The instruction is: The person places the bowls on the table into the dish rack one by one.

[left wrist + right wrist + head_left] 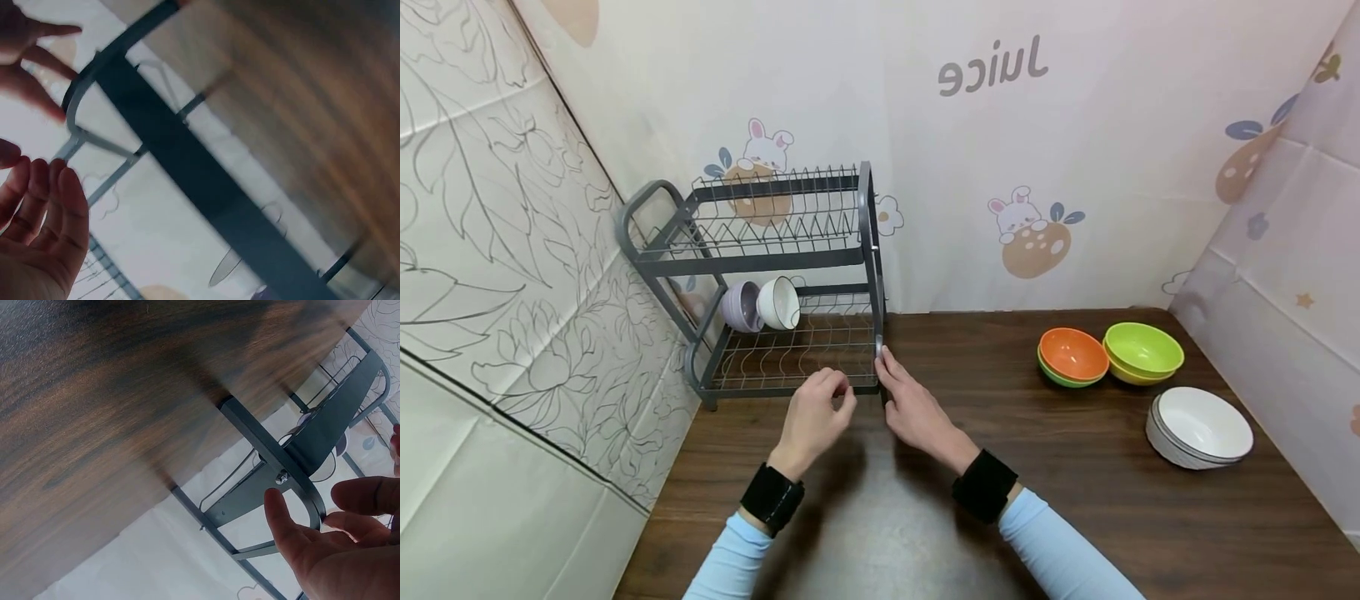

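Note:
A dark grey two-tier dish rack (752, 265) stands at the left of the table against the wall. My right hand (917, 410) is at the rack's right front corner, its fingers reaching out to the side frame (269, 447). In the right wrist view its thumb and fingers are spread around the bend of that frame, without a closed grip. In front of the lower tier is my left hand (817, 414), fingers loosely bent and holding nothing. On the lower tier a purple bowl (741, 307) and a white bowl (779, 303) sit tilted side by side.
At the table's right are an orange bowl (1073, 353) on a green one, a lime green bowl (1142, 348) on a yellow one, and a stack of white bowls (1202, 425). Patterned sheets cover the back wall (970, 167) and both sides.

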Motion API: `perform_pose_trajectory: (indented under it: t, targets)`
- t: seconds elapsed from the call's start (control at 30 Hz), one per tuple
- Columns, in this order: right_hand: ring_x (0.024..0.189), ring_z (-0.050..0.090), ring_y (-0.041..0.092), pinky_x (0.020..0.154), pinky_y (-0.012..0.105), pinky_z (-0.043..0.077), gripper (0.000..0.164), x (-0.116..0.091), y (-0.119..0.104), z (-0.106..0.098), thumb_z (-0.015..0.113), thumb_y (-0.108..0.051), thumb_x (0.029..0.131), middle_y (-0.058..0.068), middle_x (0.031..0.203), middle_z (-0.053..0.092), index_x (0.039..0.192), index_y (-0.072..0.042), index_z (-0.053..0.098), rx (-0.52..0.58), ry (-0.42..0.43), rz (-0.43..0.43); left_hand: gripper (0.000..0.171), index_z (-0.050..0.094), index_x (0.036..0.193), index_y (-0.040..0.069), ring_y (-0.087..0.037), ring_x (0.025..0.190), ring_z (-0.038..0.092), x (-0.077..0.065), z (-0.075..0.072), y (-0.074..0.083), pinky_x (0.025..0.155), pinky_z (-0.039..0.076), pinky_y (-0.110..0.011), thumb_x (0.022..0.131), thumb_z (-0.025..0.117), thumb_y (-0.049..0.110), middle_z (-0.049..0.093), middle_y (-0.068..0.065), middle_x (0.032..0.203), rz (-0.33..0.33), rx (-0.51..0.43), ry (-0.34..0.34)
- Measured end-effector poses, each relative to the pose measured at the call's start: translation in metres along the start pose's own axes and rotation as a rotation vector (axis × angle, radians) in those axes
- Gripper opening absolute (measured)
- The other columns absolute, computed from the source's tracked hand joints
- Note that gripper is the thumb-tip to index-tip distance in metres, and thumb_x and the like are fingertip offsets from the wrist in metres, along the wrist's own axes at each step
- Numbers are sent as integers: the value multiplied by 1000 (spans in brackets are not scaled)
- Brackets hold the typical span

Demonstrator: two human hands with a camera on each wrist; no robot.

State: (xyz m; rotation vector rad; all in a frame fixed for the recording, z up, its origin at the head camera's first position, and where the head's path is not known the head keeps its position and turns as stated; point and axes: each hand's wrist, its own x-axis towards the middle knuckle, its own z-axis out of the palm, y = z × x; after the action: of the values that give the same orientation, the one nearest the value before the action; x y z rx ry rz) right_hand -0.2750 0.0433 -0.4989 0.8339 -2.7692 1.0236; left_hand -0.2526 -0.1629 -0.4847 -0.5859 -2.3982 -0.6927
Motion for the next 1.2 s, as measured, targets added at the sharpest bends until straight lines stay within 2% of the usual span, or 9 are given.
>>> perform_pose_trajectory:
  t: [0.13, 0.23, 0.3, 0.43, 0.5, 0.6, 0.73, 1.03, 1.2]
  targets:
    - [148, 41, 26, 78, 34, 47, 73, 0, 2, 1, 58, 10, 97, 9, 175, 13, 163, -3, 31, 0, -6, -2, 11, 67, 88, 11, -13, 75, 57, -6, 12, 5, 65, 53, -31, 91, 71, 2, 61, 2, 85, -2, -38, 17]
    - [114, 64, 27, 67, 34, 45, 73, -3, 4, -1, 58, 7, 97, 12, 174, 20, 164, -5, 32, 41, 6, 6, 11, 67, 89, 11, -12, 75, 58, -7, 15, 8, 66, 53, -29, 91, 71, 1, 62, 3, 86, -6, -48, 24]
    - [107, 66, 28, 72, 35, 50, 69, -9, 8, -5, 59, 4, 98, 15, 170, 31, 163, -5, 37, 62, 31, 8, 10, 67, 89, 11, -12, 75, 57, -6, 15, 11, 66, 53, -28, 91, 72, 2, 62, 3, 86, -11, -54, 29]
    - [99, 70, 25, 81, 41, 57, 49, -32, 22, -21, 63, -1, 100, 16, 141, 64, 149, -2, 58, 63, 125, 19, 11, 67, 88, 11, -11, 74, 57, -8, 16, 17, 64, 53, -27, 91, 73, 2, 61, 3, 85, -17, -56, 32]
    - [94, 70, 21, 80, 41, 59, 35, -47, 32, -32, 67, -2, 99, 11, 121, 72, 134, -2, 69, 35, 196, 20, 11, 67, 89, 11, -11, 73, 58, -9, 16, 20, 64, 54, -27, 91, 73, 2, 61, 3, 85, -16, -66, 26]
    - [83, 67, 15, 72, 39, 59, 17, -71, 46, -51, 71, 0, 98, 6, 101, 74, 114, -4, 76, -7, 284, 35, 11, 68, 90, 11, -10, 74, 58, -12, 15, 25, 64, 54, -27, 92, 73, 1, 62, 3, 86, -21, -81, 21]
    - [80, 65, 15, 70, 39, 58, 10, -102, 61, -75, 72, 2, 97, 7, 95, 73, 104, -4, 76, -41, 344, 85, 12, 68, 89, 12, -11, 74, 58, -16, 14, 29, 65, 55, -28, 92, 73, 1, 61, 4, 85, -20, -86, 30]
    - [76, 62, 23, 61, 40, 51, 16, -163, 97, -122, 71, 4, 92, 12, 91, 69, 108, 2, 73, -234, 448, 236, 10, 69, 91, 10, -15, 76, 63, -20, 18, 36, 67, 56, -28, 92, 74, 2, 64, 2, 87, 10, -123, 61]
    - [84, 62, 43, 62, 57, 50, 31, -188, 122, -146, 71, -2, 92, 28, 106, 61, 121, 8, 66, -332, 480, 396, 11, 70, 94, 10, -16, 80, 65, -21, 22, 39, 70, 57, -29, 92, 76, 1, 65, 2, 89, -6, -148, 60]
